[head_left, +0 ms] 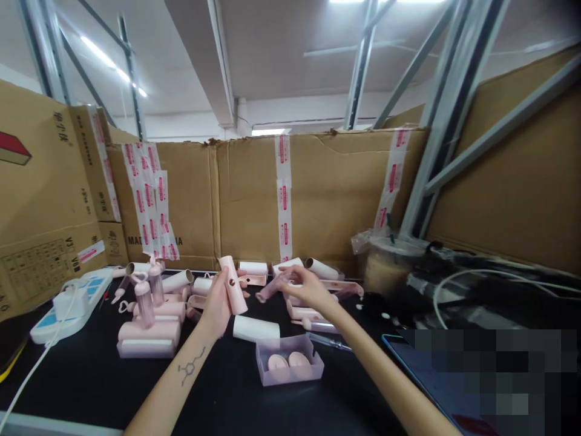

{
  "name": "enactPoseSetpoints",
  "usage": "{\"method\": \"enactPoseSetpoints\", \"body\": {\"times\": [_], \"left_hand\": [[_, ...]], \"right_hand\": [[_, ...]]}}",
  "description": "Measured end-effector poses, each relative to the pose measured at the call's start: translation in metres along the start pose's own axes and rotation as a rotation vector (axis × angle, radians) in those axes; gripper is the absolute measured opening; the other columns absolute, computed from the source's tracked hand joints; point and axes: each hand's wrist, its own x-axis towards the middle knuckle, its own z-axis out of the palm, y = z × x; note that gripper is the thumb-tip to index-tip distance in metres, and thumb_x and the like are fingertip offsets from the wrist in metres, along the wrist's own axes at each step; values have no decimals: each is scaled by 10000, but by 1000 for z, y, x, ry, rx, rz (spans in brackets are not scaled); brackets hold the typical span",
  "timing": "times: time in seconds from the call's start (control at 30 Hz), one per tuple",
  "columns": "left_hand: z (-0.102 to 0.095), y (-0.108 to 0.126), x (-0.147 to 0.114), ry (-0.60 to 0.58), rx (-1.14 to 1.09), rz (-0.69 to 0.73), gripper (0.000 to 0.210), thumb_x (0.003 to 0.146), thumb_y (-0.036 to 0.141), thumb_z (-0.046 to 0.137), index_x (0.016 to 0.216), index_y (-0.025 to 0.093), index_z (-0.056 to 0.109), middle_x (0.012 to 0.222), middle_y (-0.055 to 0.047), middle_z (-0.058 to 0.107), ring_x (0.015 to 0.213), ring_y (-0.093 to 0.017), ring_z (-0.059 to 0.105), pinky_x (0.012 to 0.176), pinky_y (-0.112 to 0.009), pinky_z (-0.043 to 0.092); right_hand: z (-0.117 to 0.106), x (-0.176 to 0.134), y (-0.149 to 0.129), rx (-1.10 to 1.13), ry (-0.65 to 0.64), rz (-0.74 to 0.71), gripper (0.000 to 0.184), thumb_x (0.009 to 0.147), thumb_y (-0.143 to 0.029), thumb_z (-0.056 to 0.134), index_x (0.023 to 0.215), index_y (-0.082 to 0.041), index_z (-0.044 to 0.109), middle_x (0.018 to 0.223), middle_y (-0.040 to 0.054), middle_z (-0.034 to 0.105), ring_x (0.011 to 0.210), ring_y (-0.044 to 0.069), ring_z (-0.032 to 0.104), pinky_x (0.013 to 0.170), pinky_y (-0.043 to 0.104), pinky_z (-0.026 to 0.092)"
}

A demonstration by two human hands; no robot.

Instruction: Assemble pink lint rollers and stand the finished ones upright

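Note:
My left hand is closed around a pink half-round plastic shell with a dark hole in its side, held tilted above the black table. My right hand pinches a translucent pink plastic piece, a little right of the shell and apart from it. Below the hands lies a white roll. In front of it, a translucent lilac box holds two round pink caps. Under my right forearm lies a thin tool like a screwdriver.
At left stand pink roller-like assemblies with clear upright handles, beside a white power strip. More rolls and pink parts line the cardboard wall. A lidded drink cup, cables and a tablet-like device are at right.

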Motion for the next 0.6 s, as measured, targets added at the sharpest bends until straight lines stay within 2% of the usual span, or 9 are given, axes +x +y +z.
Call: {"method": "enactPoseSetpoints", "body": {"times": [0.1, 0.17, 0.23, 0.37, 0.43, 0.53, 0.6], "left_hand": [[2, -4, -2, -67, 4, 10, 329, 801, 377, 526, 1036, 148, 549, 777, -31, 613, 675, -140, 596, 667, -271, 501], [1, -6, -4, -65, 56, 49, 347, 771, 356, 577, 1070, 186, 530, 789, -9, 602, 700, -137, 593, 702, -275, 488], [0, -8, -5, -47, 140, 75, 374, 738, 360, 621, 1062, 201, 524, 780, 6, 591, 688, -131, 587, 703, -268, 475], [-5, -13, -4, -52, 282, 50, 371, 741, 433, 589, 1017, 195, 520, 702, 25, 561, 613, -114, 553, 640, -236, 451], [-7, -17, -3, -61, 334, 24, 381, 742, 455, 577, 1020, 206, 501, 658, 43, 542, 547, -105, 528, 578, -225, 442], [-11, -22, 0, -37, 441, -42, 441, 751, 552, 523, 1032, 215, 478, 618, 45, 536, 475, -118, 519, 481, -228, 417], [-13, -24, 2, -3, 497, -37, 488, 760, 612, 462, 1025, 204, 496, 660, 3, 580, 551, -162, 576, 493, -249, 431]], "right_hand": [[-8, -7, -18, 340, 44, -56, 310, 839, -445, 437, 1010, -186, 436, 885, 89, 651, 828, 210, 626, 722, 333, 465], [-5, -16, -34, 381, 23, -92, 345, 822, -478, 471, 1020, -197, 439, 775, 46, 642, 692, 187, 622, 632, 295, 462], [2, -27, -49, 151, -11, -136, 342, 827, -477, 473, 1047, -216, 475, 763, 21, 627, 634, 167, 596, 584, 270, 436], [15, -39, -63, -333, -3, -268, 310, 868, -385, 421, 1127, -236, 499, 974, 54, 596, 712, 175, 593, 595, 264, 408], [17, -40, -61, -463, -4, -322, 329, 874, -350, 411, 1173, -234, 484, 1044, 73, 570, 703, 174, 595, 572, 258, 397], [17, -39, -53, -566, -15, -374, 380, 895, -335, 396, 1269, -269, 411, 974, 56, 604, 689, 179, 603, 542, 249, 380], [17, -38, -49, -631, -12, -396, 408, 897, -336, 408, 1301, -289, 373, 908, 41, 622, 685, 192, 605, 530, 252, 372]]}}
